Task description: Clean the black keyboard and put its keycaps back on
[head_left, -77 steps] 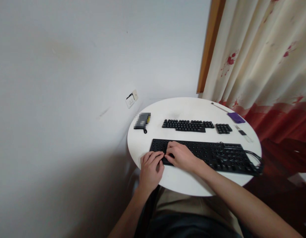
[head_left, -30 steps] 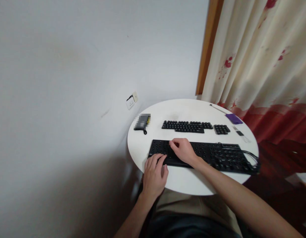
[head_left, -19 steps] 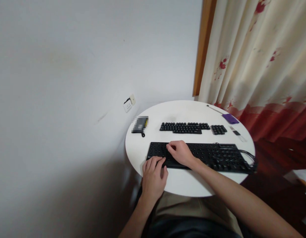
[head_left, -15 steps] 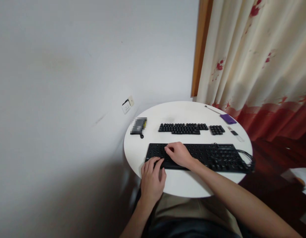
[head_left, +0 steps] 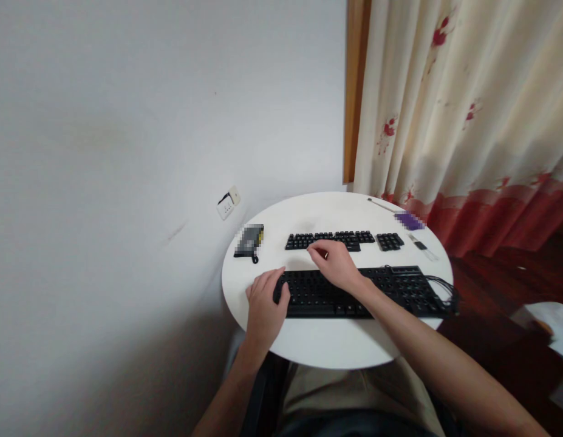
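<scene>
A black keyboard with its keycaps off lies along the near half of the round table. My left hand is around the keyboard's left end, thumb on top and fingers reaching to its far left corner. Over the keyboard's far edge is my right hand, its thumb and fingertips pinched together at the near side of the laid-out black keycaps. Whatever the pinch holds is too small to make out. A separate block of keycaps sits to the right of the main rows.
On the white table, a blurred dark pouch is at the left. At the right are a purple cloth-like item, a small tool with a wire loop and the keyboard's coiled cable. The wall stands close on the left.
My right hand has moved from over the keyboard's keys away from me to the keycap rows, still pinched. My left hand has shifted left and forward onto the keyboard's left end. The view has turned slightly.
</scene>
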### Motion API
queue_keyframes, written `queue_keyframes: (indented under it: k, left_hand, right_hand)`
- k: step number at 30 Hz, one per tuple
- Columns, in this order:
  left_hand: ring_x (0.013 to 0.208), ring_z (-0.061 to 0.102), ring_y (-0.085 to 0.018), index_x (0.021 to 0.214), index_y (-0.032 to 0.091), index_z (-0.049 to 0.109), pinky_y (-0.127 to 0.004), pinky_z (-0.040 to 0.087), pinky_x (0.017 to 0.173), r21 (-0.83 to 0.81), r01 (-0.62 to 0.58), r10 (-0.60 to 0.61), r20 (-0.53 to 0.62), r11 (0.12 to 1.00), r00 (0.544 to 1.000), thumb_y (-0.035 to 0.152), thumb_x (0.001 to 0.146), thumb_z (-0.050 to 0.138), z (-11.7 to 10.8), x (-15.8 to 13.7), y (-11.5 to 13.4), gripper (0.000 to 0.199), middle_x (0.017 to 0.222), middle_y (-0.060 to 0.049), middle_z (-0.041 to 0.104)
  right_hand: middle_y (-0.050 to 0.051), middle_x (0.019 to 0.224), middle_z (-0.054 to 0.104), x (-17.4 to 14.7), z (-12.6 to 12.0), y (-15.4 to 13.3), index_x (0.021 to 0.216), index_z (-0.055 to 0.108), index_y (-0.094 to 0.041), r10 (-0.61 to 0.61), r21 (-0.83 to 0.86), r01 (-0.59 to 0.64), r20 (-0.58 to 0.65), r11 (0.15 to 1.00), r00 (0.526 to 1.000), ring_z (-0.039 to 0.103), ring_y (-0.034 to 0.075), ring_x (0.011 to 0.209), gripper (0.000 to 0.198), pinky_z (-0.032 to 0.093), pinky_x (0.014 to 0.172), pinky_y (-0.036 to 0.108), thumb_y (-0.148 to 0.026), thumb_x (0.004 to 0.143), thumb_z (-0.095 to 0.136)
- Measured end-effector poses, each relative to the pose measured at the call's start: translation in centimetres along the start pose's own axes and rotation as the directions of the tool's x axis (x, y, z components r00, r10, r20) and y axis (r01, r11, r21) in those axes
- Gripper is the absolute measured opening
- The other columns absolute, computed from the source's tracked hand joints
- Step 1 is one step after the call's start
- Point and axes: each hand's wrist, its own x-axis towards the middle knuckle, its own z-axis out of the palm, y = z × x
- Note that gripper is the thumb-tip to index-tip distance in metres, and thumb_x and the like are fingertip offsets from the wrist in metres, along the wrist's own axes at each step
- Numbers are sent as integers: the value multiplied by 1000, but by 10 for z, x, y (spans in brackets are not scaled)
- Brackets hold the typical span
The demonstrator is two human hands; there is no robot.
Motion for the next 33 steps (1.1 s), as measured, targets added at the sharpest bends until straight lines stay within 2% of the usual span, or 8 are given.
queue_keyframes:
  k: [2,5,8,10,14,18,25,33]
  left_hand:
    - [114,60,-26,123,23,62,-46,42,101,-19,-17,17,-6,1000,1000,21,92,53,0,30,3,33,118,-8,69]
    - [113,61,-24,122,22,63,-42,43,99,-67,-51,53,30,996,998,22,92,53,12,79,7,32,119,-7,69]
    - [109,61,-25,115,21,69,-40,44,95,-2,-10,10,161,1000,987,24,92,55,39,117,6,27,115,-8,71]
    - [108,61,-27,108,21,74,-42,44,95,51,-9,-4,259,999,966,24,91,57,59,131,3,24,111,-9,72]
    - [101,64,-26,98,23,79,-38,46,92,51,-25,6,338,998,941,19,87,60,91,132,-9,22,102,-8,75]
    - [96,65,-21,103,22,78,-31,48,89,23,-18,7,389,1000,921,20,86,62,106,121,-23,24,103,-6,75]
    - [107,58,-24,116,27,73,-36,45,99,39,-36,15,436,999,900,23,87,63,117,114,-34,31,112,-6,69]
    - [109,51,-29,118,28,73,-42,44,98,74,-105,56,484,992,873,26,88,62,117,109,-34,32,115,-10,60]
  right_hand:
    - [4,81,73,18,-13,7,88,73,-17,26,-4,-26,-70,1000,997,62,15,70,26,42,69,25,-27,95,50]
    - [4,80,73,46,-24,19,88,74,-17,57,-111,-70,-114,991,992,62,16,72,26,43,70,26,-28,93,51]
    - [6,89,74,66,-21,33,96,74,-16,122,-269,-139,-78,953,989,64,17,81,27,43,76,27,-25,94,49]
    - [7,98,74,70,-13,43,103,74,-17,162,-348,-167,-45,922,986,64,18,88,28,44,80,26,-23,94,47]
    - [10,105,73,60,7,63,105,74,-17,192,-410,-167,21,896,981,64,19,94,28,44,81,26,-17,91,50]
    - [9,104,73,46,21,78,103,76,-19,215,-452,-138,123,881,969,65,20,94,28,45,81,25,-15,88,54]
    - [10,110,71,41,29,84,107,76,-22,244,-529,-108,194,842,950,65,22,101,29,47,85,27,-20,90,53]
    - [12,108,71,38,30,81,101,78,-20,228,-575,-63,219,815,949,64,24,102,28,47,86,28,-19,90,52]
